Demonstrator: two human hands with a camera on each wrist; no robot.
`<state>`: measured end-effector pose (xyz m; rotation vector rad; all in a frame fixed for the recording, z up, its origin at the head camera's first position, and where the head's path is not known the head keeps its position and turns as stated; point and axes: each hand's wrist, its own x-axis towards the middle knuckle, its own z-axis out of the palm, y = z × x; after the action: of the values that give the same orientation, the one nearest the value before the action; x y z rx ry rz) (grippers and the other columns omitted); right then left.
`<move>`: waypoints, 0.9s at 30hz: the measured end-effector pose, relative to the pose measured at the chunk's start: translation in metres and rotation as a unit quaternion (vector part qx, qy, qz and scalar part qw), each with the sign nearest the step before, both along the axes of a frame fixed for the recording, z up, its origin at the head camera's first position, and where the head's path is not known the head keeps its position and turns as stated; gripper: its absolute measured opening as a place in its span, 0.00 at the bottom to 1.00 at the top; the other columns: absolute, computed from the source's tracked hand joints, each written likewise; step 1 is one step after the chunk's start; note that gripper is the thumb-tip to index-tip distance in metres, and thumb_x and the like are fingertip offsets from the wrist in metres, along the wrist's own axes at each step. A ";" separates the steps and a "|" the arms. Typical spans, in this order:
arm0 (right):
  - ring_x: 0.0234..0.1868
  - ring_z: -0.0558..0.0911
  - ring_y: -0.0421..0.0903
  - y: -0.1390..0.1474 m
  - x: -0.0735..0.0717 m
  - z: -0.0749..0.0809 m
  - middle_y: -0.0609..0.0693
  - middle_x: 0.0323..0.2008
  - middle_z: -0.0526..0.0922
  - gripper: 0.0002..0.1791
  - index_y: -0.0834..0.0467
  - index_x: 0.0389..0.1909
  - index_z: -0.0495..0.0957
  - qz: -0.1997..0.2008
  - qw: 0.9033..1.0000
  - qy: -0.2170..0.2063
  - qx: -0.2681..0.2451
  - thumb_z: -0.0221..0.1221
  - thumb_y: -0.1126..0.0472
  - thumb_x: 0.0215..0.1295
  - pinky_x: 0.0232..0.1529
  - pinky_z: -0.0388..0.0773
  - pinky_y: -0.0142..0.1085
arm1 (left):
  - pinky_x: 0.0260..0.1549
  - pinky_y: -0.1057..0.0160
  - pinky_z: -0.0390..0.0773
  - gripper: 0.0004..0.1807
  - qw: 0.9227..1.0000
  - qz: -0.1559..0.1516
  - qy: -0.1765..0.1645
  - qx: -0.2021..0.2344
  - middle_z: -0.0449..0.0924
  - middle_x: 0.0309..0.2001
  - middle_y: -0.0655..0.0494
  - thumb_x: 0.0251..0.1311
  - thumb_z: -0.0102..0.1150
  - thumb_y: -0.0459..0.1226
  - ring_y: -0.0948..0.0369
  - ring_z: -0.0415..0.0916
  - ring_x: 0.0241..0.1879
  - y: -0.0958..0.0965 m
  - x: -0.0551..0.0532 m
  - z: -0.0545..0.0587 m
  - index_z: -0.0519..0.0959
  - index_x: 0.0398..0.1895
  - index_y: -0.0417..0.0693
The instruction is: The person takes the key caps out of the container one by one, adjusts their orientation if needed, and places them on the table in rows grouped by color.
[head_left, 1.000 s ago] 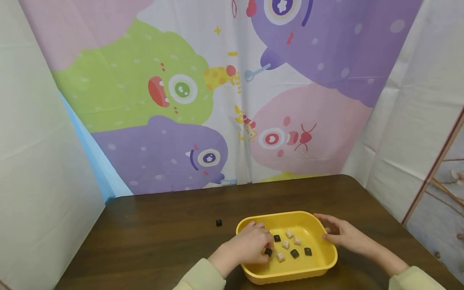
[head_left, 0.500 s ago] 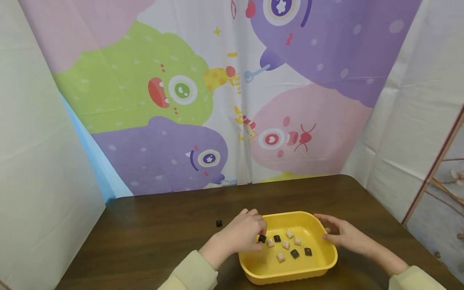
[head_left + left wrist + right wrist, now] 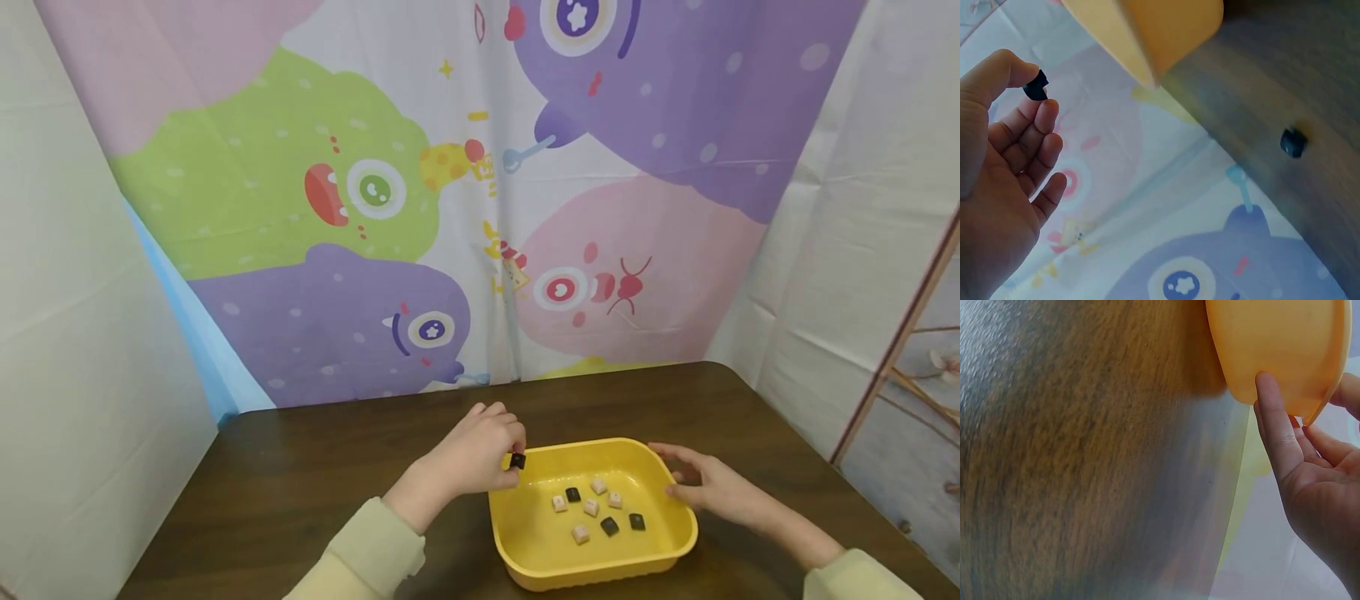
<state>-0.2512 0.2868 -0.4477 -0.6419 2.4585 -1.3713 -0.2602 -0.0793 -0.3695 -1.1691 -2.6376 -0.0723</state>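
Note:
My left hand [image 3: 474, 454] pinches a small black keycap [image 3: 517, 461] between thumb and fingers, over the left rim of a yellow plastic tray [image 3: 570, 577]. The left wrist view shows this black keycap [image 3: 1036, 86] at the tips of the thumb and index finger. Inside the tray lie several keycaps, some black like this keycap [image 3: 609, 526], others cream like this keycap [image 3: 581, 533]. My right hand [image 3: 712, 487] holds the tray's right side, thumb over the rim and fingers against the outer wall [image 3: 1279, 356].
Another black keycap [image 3: 1294, 142] lies on the dark wooden table [image 3: 315, 517], left of the tray; in the head view my left hand hides it. A cartoon-printed curtain [image 3: 375, 250] hangs behind the table's far edge, with pale sheets on both sides.
My left hand has lifted the black keycap from inside the tray and moved it up and left to the rim, uncovering a cream keycap. My right hand stays put.

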 end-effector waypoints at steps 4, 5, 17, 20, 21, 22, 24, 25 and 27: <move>0.53 0.75 0.62 0.000 0.000 -0.001 0.73 0.60 0.66 0.35 0.68 0.68 0.55 -0.001 1.000 -0.001 0.005 0.57 0.60 0.64 0.36 0.80 0.37 | 0.35 0.66 0.61 0.10 1.000 0.012 0.006 0.012 0.72 0.26 0.67 0.43 0.68 0.46 0.64 0.64 0.34 -0.010 -0.005 0.003 0.77 0.26 0.56; 0.53 0.75 0.63 0.001 0.000 -0.001 0.74 0.60 0.66 0.35 0.68 0.68 0.55 -0.001 1.000 0.000 0.005 0.57 0.60 0.64 0.36 0.80 0.37 | 0.35 0.66 0.61 0.10 1.000 0.015 0.006 0.015 0.72 0.27 0.67 0.43 0.67 0.45 0.64 0.64 0.34 -0.012 -0.006 0.004 0.76 0.26 0.56; 0.54 0.74 0.64 0.001 0.000 0.000 0.74 0.60 0.65 0.35 0.68 0.69 0.54 0.001 1.000 -0.009 0.002 0.57 0.60 0.64 0.37 0.80 0.37 | 0.41 0.59 0.66 0.10 0.998 0.054 0.014 0.041 0.75 0.30 0.64 0.44 0.66 0.43 0.62 0.67 0.38 -0.046 -0.019 0.013 0.76 0.28 0.54; 0.54 0.75 0.64 0.001 0.000 0.000 0.74 0.60 0.66 0.36 0.68 0.69 0.54 0.001 1.000 -0.014 0.000 0.57 0.61 0.64 0.37 0.80 0.37 | 0.38 0.61 0.63 0.09 0.996 0.070 0.010 0.047 0.75 0.30 0.65 0.44 0.66 0.43 0.63 0.63 0.35 -0.055 -0.023 0.012 0.76 0.28 0.55; 0.54 0.75 0.63 0.001 0.000 0.001 0.73 0.60 0.66 0.36 0.68 0.69 0.54 0.000 1.000 -0.014 0.000 0.57 0.61 0.64 0.37 0.80 0.37 | 0.38 0.62 0.62 0.09 0.996 0.075 0.008 0.050 0.74 0.30 0.65 0.44 0.66 0.42 0.63 0.62 0.34 -0.057 -0.024 0.011 0.76 0.28 0.55; 0.54 0.75 0.63 0.001 -0.001 0.000 0.73 0.60 0.66 0.36 0.68 0.69 0.54 0.000 1.000 -0.015 0.000 0.57 0.61 0.64 0.37 0.80 0.37 | 0.37 0.62 0.61 0.09 0.995 0.079 0.008 0.052 0.74 0.29 0.65 0.44 0.66 0.42 0.63 0.62 0.33 -0.060 -0.026 0.010 0.76 0.28 0.55; 0.54 0.75 0.62 0.001 -0.001 0.000 0.73 0.60 0.66 0.36 0.68 0.69 0.54 -0.001 1.000 -0.014 0.002 0.57 0.60 0.64 0.37 0.80 0.37 | 0.36 0.62 0.60 0.08 0.994 0.087 0.005 0.058 0.74 0.29 0.65 0.44 0.65 0.41 0.63 0.61 0.32 -0.064 -0.028 0.009 0.76 0.28 0.55; 0.54 0.75 0.62 0.001 -0.001 0.000 0.73 0.60 0.66 0.36 0.68 0.69 0.54 -0.001 1.000 -0.013 0.003 0.57 0.60 0.64 0.37 0.80 0.37 | 0.35 0.62 0.59 0.08 0.994 0.090 0.005 0.060 0.74 0.29 0.65 0.44 0.65 0.41 0.63 0.61 0.32 -0.066 -0.029 0.008 0.76 0.27 0.55; 0.54 0.74 0.63 0.001 -0.001 -0.001 0.73 0.60 0.65 0.36 0.68 0.68 0.54 -0.002 1.000 -0.012 0.003 0.57 0.60 0.64 0.37 0.80 0.37 | 0.34 0.62 0.59 0.08 0.993 0.094 0.008 0.064 0.74 0.29 0.64 0.44 0.65 0.41 0.62 0.62 0.32 -0.070 -0.030 0.005 0.76 0.27 0.54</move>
<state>-0.2525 0.2880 -0.4487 -0.6161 2.4455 -1.3641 -0.2907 -0.1488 -0.3641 -0.8728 -2.6707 -0.1921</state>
